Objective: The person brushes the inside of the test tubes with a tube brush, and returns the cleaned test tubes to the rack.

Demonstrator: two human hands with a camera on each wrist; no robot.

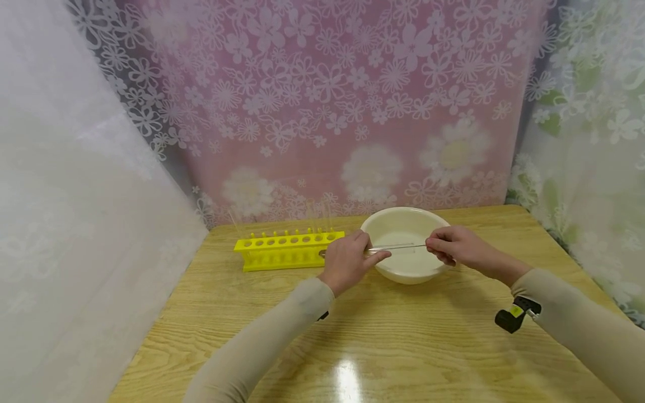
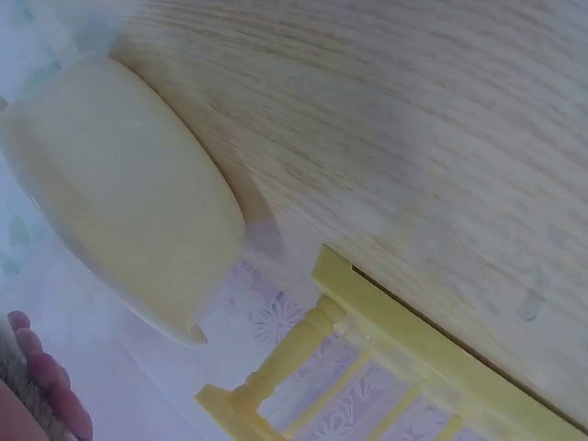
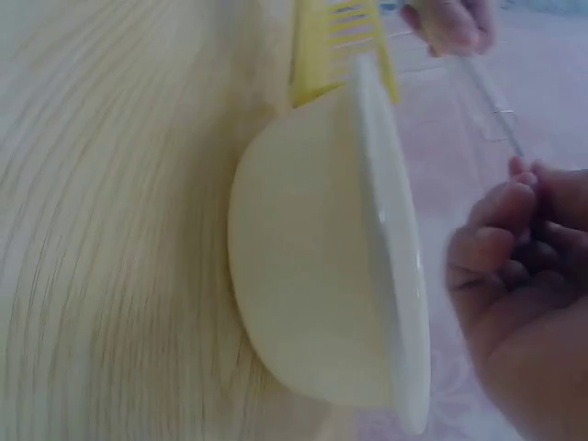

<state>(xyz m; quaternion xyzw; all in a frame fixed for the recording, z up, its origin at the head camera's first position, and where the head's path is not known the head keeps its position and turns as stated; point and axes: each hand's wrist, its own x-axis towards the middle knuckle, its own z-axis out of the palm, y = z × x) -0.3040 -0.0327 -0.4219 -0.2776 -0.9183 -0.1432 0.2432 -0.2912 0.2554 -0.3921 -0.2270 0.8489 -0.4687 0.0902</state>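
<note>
My left hand (image 1: 347, 260) grips a clear glass test tube (image 1: 395, 247), which lies nearly level over a cream bowl (image 1: 409, 276) with its mouth toward the right. Out of that mouth runs the thin wire handle (image 1: 420, 245) of a test tube brush. Fingertips of my right hand (image 1: 456, 246) pinch the wire's end above the bowl's right rim. Dark bristles (image 2: 20, 372) show beside the left fingers in the left wrist view. In the right wrist view, the tube's rim (image 3: 503, 113) sits between the two hands. The left palm hides part of the tube.
Left of the bowl stands a yellow test tube rack (image 1: 282, 260) with several clear tubes (image 1: 326, 215) upright at its back. All of it is on a wooden table (image 1: 393, 336). Flowered curtains (image 1: 322, 112) hang behind and at both sides.
</note>
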